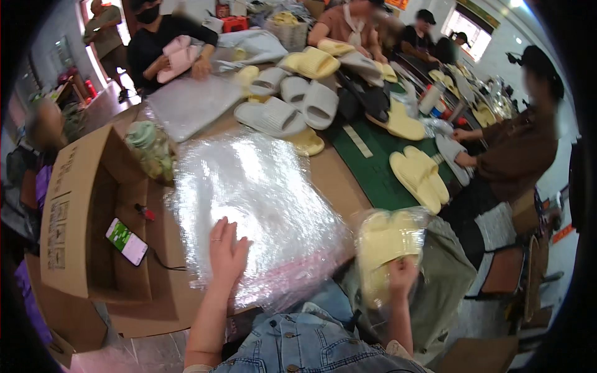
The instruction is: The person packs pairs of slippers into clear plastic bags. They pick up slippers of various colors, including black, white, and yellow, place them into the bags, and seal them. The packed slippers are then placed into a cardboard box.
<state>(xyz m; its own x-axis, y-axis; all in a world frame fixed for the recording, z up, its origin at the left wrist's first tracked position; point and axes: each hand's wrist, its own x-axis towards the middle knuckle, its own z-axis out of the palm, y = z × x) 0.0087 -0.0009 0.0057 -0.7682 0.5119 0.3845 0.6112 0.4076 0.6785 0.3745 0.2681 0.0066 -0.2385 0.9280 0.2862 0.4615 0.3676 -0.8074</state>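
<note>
My left hand (227, 252) lies flat, fingers stretched out, on a broad stack of clear plastic bags (267, 193) with a pinkish near edge. At the right, my right hand (403, 278) is closed on a pair of pale yellow slippers (380, 239) inside a clear bag. That bagged pair is over the grey-green cloth (444, 273) beside my lap. A loose pair of yellow slippers (419, 177) rests just beyond it on a dark green mat (354, 158).
An open cardboard box (68, 217) stands at the left with a lit phone (127, 241) and a lidded jar (151, 149) near it. Grey slippers (273, 117) and yellow ones pile up ahead. Co-workers surround the table; one holds pink slippers (179, 58). A chair (502, 270) stands right.
</note>
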